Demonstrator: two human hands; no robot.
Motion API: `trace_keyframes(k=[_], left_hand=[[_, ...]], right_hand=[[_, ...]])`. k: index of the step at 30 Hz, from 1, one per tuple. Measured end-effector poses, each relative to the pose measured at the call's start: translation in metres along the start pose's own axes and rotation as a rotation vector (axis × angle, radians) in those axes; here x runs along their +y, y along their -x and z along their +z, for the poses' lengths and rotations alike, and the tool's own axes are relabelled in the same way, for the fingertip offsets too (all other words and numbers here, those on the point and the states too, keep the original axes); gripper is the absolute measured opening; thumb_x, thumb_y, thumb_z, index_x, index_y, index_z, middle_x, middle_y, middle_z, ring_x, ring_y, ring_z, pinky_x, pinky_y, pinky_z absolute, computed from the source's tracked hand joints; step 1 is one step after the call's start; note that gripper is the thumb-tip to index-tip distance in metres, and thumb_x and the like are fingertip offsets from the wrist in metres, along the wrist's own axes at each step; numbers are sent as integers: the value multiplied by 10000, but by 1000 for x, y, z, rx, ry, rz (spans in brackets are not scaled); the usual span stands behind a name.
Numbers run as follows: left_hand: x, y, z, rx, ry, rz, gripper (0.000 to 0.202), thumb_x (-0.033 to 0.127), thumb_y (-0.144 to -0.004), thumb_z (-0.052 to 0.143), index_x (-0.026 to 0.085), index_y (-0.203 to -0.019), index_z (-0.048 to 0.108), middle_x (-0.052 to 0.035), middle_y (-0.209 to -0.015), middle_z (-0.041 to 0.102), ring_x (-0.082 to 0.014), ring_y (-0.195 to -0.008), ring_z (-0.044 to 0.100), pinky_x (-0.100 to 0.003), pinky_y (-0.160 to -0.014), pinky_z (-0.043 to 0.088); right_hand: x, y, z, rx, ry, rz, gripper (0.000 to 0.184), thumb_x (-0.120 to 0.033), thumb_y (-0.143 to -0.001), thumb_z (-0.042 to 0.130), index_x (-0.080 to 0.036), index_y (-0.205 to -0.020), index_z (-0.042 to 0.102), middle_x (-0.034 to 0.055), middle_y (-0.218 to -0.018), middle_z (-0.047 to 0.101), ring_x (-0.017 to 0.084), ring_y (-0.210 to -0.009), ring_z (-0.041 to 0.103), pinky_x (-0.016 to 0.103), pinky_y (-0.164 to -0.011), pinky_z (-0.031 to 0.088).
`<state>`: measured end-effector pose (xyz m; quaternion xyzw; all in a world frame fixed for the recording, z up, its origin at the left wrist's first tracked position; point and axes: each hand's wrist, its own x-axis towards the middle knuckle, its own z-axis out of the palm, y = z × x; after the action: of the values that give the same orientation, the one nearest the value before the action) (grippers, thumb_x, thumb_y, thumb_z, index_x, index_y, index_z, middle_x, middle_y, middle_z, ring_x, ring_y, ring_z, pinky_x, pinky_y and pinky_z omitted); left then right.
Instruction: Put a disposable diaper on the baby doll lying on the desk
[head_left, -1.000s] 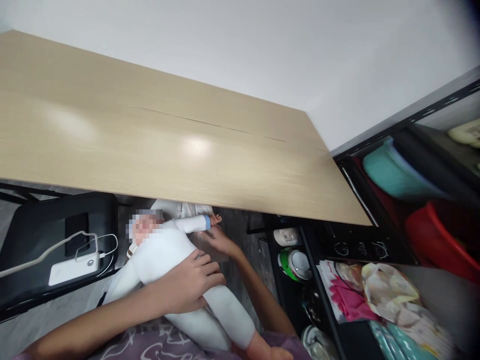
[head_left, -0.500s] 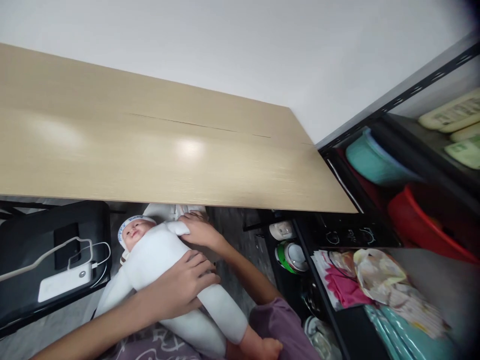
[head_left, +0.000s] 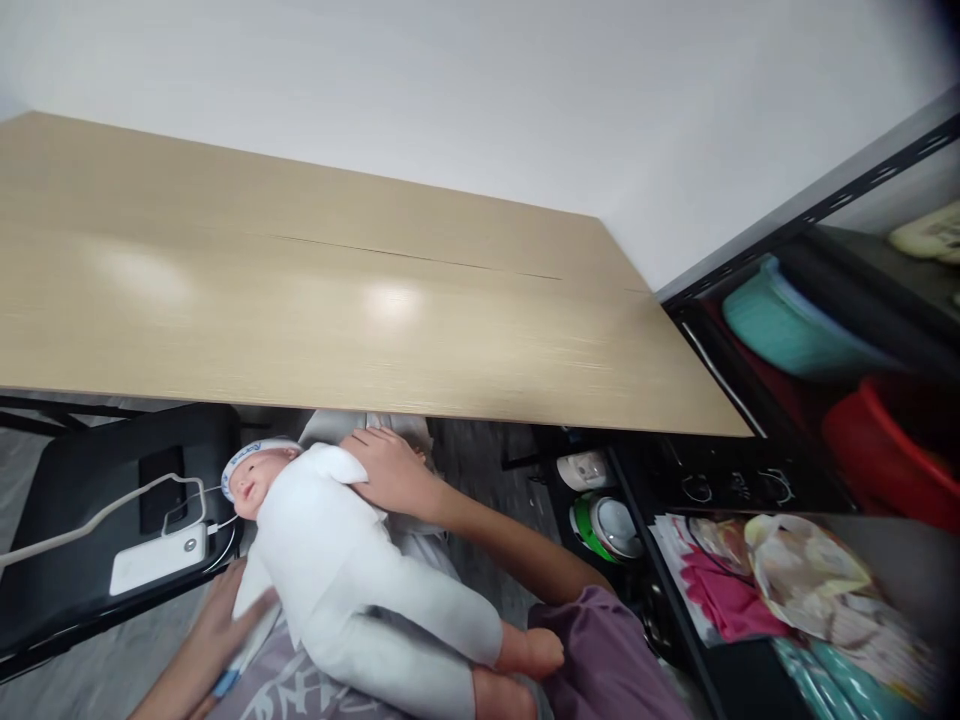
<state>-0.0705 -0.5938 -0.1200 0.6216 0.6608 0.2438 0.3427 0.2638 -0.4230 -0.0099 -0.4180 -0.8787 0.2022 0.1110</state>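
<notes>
Left hand (head_left: 217, 612) newly around diagonal doll's (head_left: 322, 550) arm (head_left: 252, 588), head (head_left: 256, 475) upper-left; right grip (head_left: 394, 473) unclear

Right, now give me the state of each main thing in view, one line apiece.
Doll, dressed in white, lying on purple clothing, one bare foot showing.
Left hand, touching one of the doll's arms; grip unclear.
Right hand, laid over the other arm; grip unclear.
White device, flat on the black seat.
Plug, in the device's end.
Pink cloth, crumpled.
Teal tub, in the rack; contents hidden.
Red tub, also racked.
</notes>
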Motion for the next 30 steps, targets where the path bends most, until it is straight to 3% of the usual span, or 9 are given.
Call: trace_keyframes(k=[3,5,9,12,15,18,23,26,30], left_hand=[[8,2,1,68,60,74,564,698,-582,894,574,-1130,845,-7,-1140,886,-512,-1030,842,-775,-845,703],[23,5,-4,59,82,76,593,650,-639,908,539,-1216,834,-11,-1210,883,-491,-1083,851,-735,-882,723],[46,13,-22,15,148,36,608,518,-870,867,340,-1436,735,-82,-1374,859,-410,-1182,863,-551,-959,754],[60,2,-36,37,153,161,499,561,-880,842,379,-1334,745,-42,-1186,892,-380,-993,887,-486,-762,763],[92,-31,-51,10,68,306,452,589,-890,825,358,-1264,720,-23,-1030,882,-342,-833,869,-408,-633,703],[145,-78,-64,-79,-72,395,385,578,-948,765,285,-1195,718,-40,-1014,870,-315,-859,862,-350,-690,653],[218,-159,-67,-126,-246,463,505,541,-946,688,270,-1371,707,-76,-1201,879,-362,-1050,857,-364,-816,598],[234,-197,-61,-158,-360,446,484,524,-905,690,249,-1302,725,-106,-1131,879,-392,-1020,840,-372,-763,542],[236,-229,-58,-114,-411,432,506,640,-895,725,249,-1216,736,-126,-1138,878,-398,-1013,826,-369,-729,490]], right_hand=[[-10,3,-10,51,2,-44,191,-273,-1001,761,-235,-1184,721,83,-1199,774,306,-1120,678,428,-1011,525],[-14,14,-24,109,9,-94,223,-324,-1033,748,-219,-1228,720,96,-1187,764,311,-1109,660,452,-1027,519],[-20,57,-66,226,-20,-148,382,-372,-1044,752,-212,-1384,686,122,-1216,753,332,-1150,650,500,-1066,534],[-21,94,-94,257,-64,-31,445,-309,-1045,737,-253,-1479,658,116,-1293,737,334,-1204,689,491,-1049,592],[-13,121,-105,302,-80,177,525,-263,-1059,694,-353,-1572,629,75,-1333,739,299,-1143,764,418,-928,643],[10,132,-101,409,-32,321,526,-294,-1054,690,-368,-1572,640,68,-1385,773,331,-1192,794,427,-929,658],[61,132,-89,532,42,471,416,-363,-1036,680,-278,-1443,685,114,-1358,810,392,-1233,786,498,-978,644],[85,131,-83,568,61,503,407,-374,-1023,664,-256,-1412,674,137,-1322,809,404,-1200,778,524,-967,637],[113,127,-77,610,83,465,390,-450,-1076,625,-275,-1422,676,151,-1329,788,410,-1218,746,568,-1010,625]])
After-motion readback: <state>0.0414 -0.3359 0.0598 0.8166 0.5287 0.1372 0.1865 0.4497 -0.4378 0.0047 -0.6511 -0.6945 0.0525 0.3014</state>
